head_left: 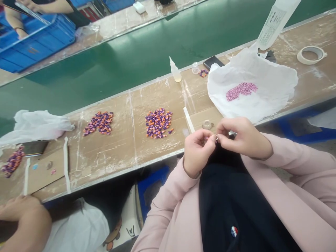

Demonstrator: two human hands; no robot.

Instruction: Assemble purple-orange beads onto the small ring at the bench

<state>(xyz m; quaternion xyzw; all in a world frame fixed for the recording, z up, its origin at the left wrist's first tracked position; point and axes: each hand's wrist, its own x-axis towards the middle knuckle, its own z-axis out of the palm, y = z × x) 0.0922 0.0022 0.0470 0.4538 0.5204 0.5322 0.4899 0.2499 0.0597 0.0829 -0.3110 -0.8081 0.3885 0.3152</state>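
My left hand (197, 151) and my right hand (237, 137) meet in front of my chest at the bench edge. Thumbs and fingertips of both are pinched together around something tiny, mostly hidden, with a hint of pink by the left fingers. Just beyond them sits a small clear round dish (207, 124). A white strip (188, 119) lies to the left of it. Small pink pieces (242, 91) are heaped on a white sheet (275, 84) past my right hand. Purple and orange pieces (159, 122) form a pile left of the strip.
A dropper bottle (175, 71), a phone (213, 62), a tape roll (311, 55) and a large bottle (277, 24) stand or lie toward the back. Another purple-orange pile (99, 123) is farther left. A co-worker's arm (26, 217) rests at lower left; a blue crate (36, 43) stands across the green belt (118, 63).
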